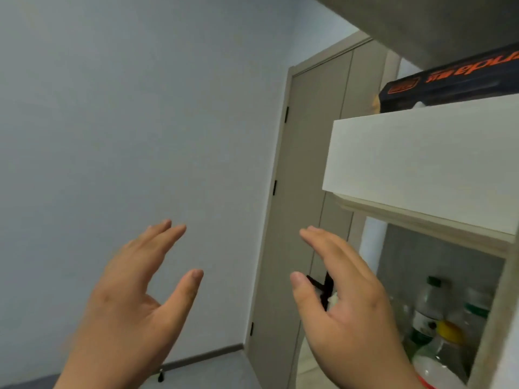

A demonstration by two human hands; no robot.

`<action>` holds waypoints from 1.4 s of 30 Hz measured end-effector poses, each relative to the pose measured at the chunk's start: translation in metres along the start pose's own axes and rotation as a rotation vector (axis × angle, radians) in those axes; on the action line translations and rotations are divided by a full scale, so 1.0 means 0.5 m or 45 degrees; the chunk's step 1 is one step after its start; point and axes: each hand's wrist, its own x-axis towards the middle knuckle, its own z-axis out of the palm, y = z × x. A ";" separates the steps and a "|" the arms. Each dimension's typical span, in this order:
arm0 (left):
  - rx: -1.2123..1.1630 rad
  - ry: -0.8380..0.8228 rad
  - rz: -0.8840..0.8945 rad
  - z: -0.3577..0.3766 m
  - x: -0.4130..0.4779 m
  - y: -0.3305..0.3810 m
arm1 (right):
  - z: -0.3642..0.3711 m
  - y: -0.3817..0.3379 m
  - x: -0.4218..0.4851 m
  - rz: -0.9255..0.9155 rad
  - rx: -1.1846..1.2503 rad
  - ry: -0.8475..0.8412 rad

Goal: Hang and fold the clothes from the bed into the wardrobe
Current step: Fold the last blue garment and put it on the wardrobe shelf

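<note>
We record both hands nearest the lens, raised, backs toward us. The left hand [132,299] holds nothing: its fingers [165,237] are straight and lightly spread, thumb set apart. The right hand [345,304] also holds nothing; its fingers [323,240] lie straight and close together, thumb apart. The hands are apart from each other. In the gap beside the right thumb a black door handle [323,284] shows on a beige door [306,164]; whether the hand touches it cannot be determined. Further right stands a white cabinet [421,158], with bottles [427,307] in its open compartment and a dark box [455,82] on top. A pale wall [112,108] lies behind the left hand. The clothes are out of view; we cannot tell where they lie relative to the fingers.
</note>
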 end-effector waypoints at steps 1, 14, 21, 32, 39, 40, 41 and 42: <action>0.058 0.002 -0.018 -0.017 -0.008 -0.014 | 0.026 -0.006 0.000 -0.016 0.057 -0.012; 0.814 -0.026 -0.323 -0.330 -0.119 -0.233 | 0.436 -0.162 -0.036 -0.089 0.641 -0.436; 1.161 -0.007 -0.591 -0.522 -0.211 -0.308 | 0.604 -0.311 -0.051 -0.349 0.784 -0.696; 1.672 0.387 -1.085 -0.747 -0.455 -0.177 | 0.733 -0.638 -0.147 -0.923 1.158 -1.164; 2.006 0.675 -1.574 -0.731 -0.678 -0.063 | 0.767 -0.769 -0.276 -1.324 1.371 -1.532; 2.030 0.700 -1.622 -0.717 -0.705 -0.052 | 0.773 -0.780 -0.298 -1.367 1.388 -1.580; 2.056 0.721 -1.683 -0.701 -0.734 -0.041 | 0.779 -0.788 -0.323 -1.409 1.409 -1.620; 2.067 0.741 -1.769 -0.684 -0.764 -0.031 | 0.786 -0.793 -0.350 -1.445 1.423 -1.669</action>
